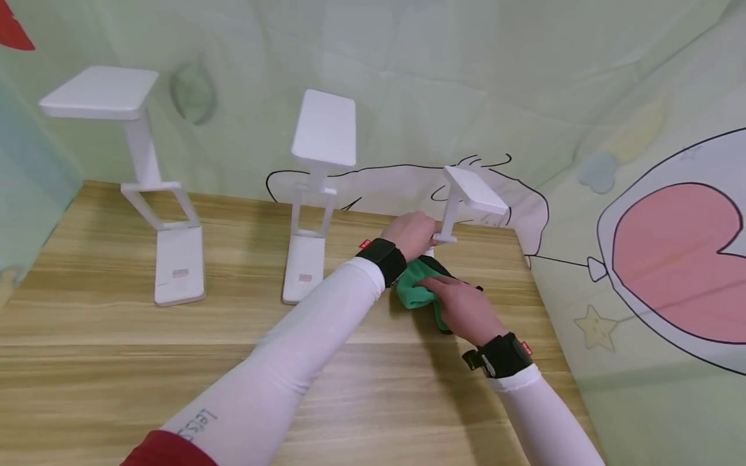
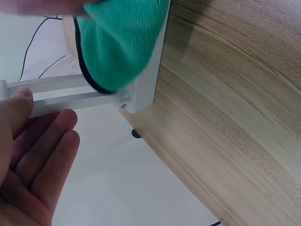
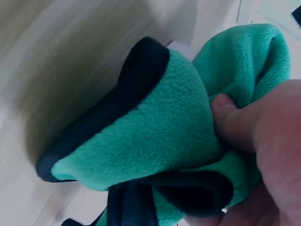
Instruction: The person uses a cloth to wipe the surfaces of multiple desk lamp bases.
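At the right end of the table stands a white folding desk lamp (image 1: 473, 189), its panel head raised. My left hand (image 1: 410, 234) grips this lamp by its hinged arm (image 2: 75, 101), thumb on one side and fingers on the other in the left wrist view. A green cloth (image 1: 415, 285) with black edging is bunched in my right hand (image 1: 466, 309), pinched by thumb and fingers. In the left wrist view the cloth (image 2: 124, 47) overlaps the lamp's base (image 2: 149, 84), close by the hinge. Folds of the cloth (image 3: 155, 136) hide most of the base in the right wrist view.
Two more white desk lamps stand unfolded to the left, one in the middle (image 1: 324, 129) and one at the far left (image 1: 105, 94). All are on a wood-grain table (image 1: 87, 362). Behind and to the right hangs a printed curtain (image 1: 466, 77) with cartoon drawings.
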### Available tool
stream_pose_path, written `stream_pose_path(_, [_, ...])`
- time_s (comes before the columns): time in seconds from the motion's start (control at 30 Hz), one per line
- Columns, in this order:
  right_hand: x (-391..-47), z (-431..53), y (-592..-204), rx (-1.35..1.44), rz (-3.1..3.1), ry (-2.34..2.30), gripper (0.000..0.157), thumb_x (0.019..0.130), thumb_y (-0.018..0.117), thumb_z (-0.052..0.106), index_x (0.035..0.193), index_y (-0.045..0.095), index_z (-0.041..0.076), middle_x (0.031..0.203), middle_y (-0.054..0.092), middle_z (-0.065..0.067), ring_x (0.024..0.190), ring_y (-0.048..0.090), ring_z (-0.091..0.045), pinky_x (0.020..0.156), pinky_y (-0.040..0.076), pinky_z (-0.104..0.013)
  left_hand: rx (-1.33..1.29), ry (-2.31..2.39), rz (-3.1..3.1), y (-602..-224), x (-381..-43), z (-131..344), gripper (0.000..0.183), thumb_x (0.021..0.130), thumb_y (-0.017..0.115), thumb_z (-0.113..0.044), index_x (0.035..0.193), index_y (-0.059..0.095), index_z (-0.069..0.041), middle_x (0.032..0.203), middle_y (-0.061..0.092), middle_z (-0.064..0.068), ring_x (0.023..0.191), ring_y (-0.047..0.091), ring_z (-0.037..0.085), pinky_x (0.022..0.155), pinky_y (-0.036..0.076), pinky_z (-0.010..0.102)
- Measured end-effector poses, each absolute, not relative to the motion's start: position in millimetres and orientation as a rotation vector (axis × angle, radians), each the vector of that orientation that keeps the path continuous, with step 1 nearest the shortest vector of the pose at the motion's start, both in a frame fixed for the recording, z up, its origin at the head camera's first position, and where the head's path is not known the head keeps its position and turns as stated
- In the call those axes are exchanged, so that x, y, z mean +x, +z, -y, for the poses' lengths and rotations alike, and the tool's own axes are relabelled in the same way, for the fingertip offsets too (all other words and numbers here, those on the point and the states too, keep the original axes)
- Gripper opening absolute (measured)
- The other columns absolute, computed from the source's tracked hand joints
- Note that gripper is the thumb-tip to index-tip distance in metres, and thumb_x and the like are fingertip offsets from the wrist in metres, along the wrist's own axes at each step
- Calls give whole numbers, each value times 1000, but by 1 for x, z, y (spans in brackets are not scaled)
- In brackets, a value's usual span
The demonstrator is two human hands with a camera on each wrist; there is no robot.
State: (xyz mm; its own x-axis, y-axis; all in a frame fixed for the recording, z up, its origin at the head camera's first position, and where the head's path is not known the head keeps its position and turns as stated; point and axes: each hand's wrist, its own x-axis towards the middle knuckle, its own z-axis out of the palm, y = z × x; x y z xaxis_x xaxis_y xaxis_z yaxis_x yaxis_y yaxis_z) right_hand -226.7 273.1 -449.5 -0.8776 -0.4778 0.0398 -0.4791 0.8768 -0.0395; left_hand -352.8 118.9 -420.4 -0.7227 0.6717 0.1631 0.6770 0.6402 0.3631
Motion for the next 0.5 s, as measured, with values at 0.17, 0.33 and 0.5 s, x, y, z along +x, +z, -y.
stream_pose_path(0.17, [-207,-268,-447,802,3013,0,51,82,60,-10,123,67,20,108,69,-3,87,65,-18,62,57,-39,-1163,-620,2844,-419,-353,-120,18,98,65,-31,105,74,-17,94,72,-1,78,60,10,73,51,27])
stream_pose_path(0.33, [-194,-273,-439,784,3043,66,57,79,57,-14,125,65,19,110,68,-5,87,65,-19,61,56,-38,-1171,-624,2841,-417,-352,-119,18,98,65,-30,106,74,-17,94,72,-2,76,59,10,70,50,26])
stream_pose_path(0.5, [-195,-299,-420,596,3081,135,52,83,56,-13,127,63,14,112,67,-10,89,64,-23,69,58,-45,-1172,-626,2847,-419,-352,-120,19,97,66,-29,107,74,-15,95,71,-2,75,58,10,68,49,25])
